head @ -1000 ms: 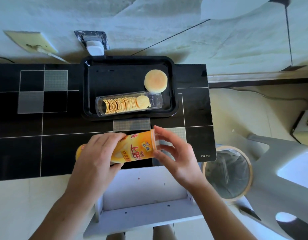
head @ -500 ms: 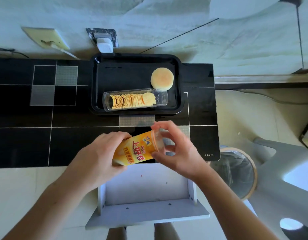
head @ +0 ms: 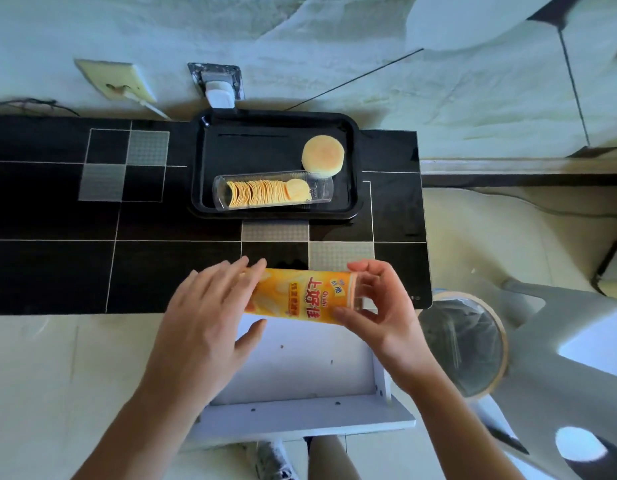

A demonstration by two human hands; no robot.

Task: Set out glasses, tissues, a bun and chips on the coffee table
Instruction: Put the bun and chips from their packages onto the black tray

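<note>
The right hand (head: 376,306) pinches the open end of the orange chip can (head: 302,296), thumb below and fingers curled over its rim. The left hand (head: 210,317) lies with fingers nearly straight against the can's other end, steadying it without wrapping it. The can is held on its side above the near edge of the black counter (head: 57,271).

Farther back, a black tray (head: 276,214) holds the clear sleeve of chips (head: 265,192) lying flat, and the bun (head: 323,155) just beyond the sleeve's right end. So the bun and chips look set out already. No glasses or tissues are in view, so that half appears to remain. The emptied can probably belongs in the bin (head: 463,344) at the right.
</note>
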